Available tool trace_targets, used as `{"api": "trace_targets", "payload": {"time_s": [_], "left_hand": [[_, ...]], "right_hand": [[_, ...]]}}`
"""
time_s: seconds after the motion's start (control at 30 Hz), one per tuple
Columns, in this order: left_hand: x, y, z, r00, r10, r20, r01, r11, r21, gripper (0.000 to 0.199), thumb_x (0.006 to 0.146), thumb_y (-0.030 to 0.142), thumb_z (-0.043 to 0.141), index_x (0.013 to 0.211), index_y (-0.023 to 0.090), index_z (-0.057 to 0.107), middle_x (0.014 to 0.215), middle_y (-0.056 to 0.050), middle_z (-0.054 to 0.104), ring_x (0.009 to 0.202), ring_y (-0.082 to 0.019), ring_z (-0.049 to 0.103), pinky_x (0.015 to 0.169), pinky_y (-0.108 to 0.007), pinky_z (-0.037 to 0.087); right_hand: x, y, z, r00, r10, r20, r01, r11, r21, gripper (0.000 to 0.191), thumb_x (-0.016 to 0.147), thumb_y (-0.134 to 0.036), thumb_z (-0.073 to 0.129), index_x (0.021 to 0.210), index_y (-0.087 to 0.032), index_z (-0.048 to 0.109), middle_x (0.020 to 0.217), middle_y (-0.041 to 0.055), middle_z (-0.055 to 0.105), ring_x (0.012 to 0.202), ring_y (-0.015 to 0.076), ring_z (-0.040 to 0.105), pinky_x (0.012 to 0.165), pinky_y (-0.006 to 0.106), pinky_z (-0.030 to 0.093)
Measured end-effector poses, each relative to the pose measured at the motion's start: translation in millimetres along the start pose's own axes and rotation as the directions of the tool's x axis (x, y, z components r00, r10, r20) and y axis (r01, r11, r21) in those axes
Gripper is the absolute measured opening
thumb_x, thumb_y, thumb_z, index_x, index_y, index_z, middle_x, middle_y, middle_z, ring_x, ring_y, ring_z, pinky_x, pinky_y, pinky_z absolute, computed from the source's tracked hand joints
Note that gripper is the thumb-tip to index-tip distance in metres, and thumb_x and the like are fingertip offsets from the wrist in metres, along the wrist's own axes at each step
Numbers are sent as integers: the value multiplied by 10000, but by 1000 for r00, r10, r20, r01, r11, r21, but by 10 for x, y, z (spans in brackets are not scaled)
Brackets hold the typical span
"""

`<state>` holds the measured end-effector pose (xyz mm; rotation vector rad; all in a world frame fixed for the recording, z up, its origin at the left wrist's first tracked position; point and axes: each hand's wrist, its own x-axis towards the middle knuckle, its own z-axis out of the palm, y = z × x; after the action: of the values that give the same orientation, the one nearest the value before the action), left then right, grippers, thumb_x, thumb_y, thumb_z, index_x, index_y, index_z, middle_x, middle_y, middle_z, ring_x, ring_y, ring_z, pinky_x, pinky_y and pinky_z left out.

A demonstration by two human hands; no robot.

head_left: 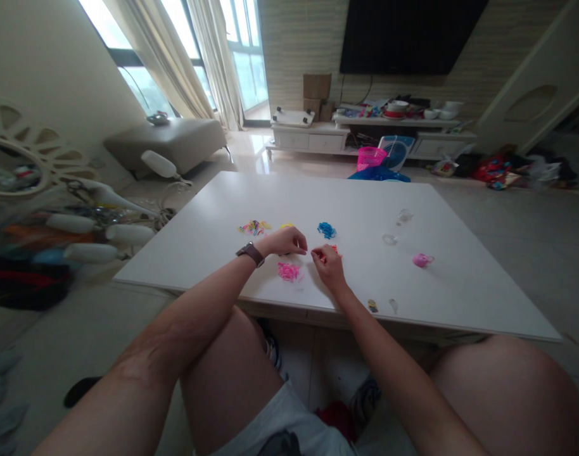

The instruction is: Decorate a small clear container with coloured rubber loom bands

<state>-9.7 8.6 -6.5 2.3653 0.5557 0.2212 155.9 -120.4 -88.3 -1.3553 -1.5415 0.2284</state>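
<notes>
My left hand (289, 240), with a dark watch (251, 253) on its wrist, hovers low over the middle of the white table (213, 209). Its fingers are curled together. Close beside it my right hand (329, 265) has thumb and fingers pinched; whatever either hand holds is too small to make out. Small pink pieces like rubber bands (288, 272) lie just below my left hand. An orange-red pile (336, 249) is partly covered by my right hand, and a yellow pile (286, 225) shows behind my left. Farther back are blue bands (326, 230) and a mixed-colour pile (254, 227).
On the table's right side are a small pink round object (421, 260), clear plastic pieces (390, 239) and a small yellow-blue figure (372, 306). A white lamp with several arms (123, 233) stands at the left. Beyond the table is a pink basket (371, 157).
</notes>
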Motion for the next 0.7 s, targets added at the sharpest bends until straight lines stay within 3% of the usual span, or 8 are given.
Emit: {"api": "trace_targets", "payload": {"time_s": [0.27, 0.5, 0.57, 0.7], "left_hand": [[31, -24, -41, 1000, 14, -14, -14, 1000, -2, 178, 752, 259, 719, 806, 105, 791, 697, -63, 735, 621, -129, 607, 597, -216, 427], [-63, -242, -350, 978, -83, -190, 89, 996, 27, 162, 733, 258, 716, 774, 116, 784, 696, -56, 733, 638, -140, 623, 624, -232, 444], [-69, -231, -329, 982, -90, -168, 94, 995, 17, 173, 734, 268, 717, 780, 115, 784, 695, -58, 733, 634, -140, 621, 620, -232, 447], [6, -81, -108, 999, -24, -45, 23, 999, -28, 212, 754, 295, 710, 818, 108, 786, 716, -71, 738, 636, -136, 622, 602, -221, 450]], "right_hand": [[-14, -11, -11, 999, 19, -34, -20, 999, -47, 118, 921, -205, 520, 808, -215, 552, 804, 25, 593, 769, 190, 549, 725, 316, 414], [-28, -22, -12, 972, 90, -218, -112, 989, -95, 123, 918, -193, 500, 802, -227, 527, 791, 14, 568, 758, 191, 533, 710, 313, 402], [-31, -28, 3, 980, 56, -192, -78, 990, -114, 131, 925, -190, 493, 803, -228, 523, 791, 15, 564, 768, 193, 528, 715, 315, 398], [-31, -32, 11, 996, -29, -90, 20, 995, -100, 135, 945, -209, 488, 816, -220, 528, 821, 25, 563, 791, 192, 527, 728, 316, 397]]}}
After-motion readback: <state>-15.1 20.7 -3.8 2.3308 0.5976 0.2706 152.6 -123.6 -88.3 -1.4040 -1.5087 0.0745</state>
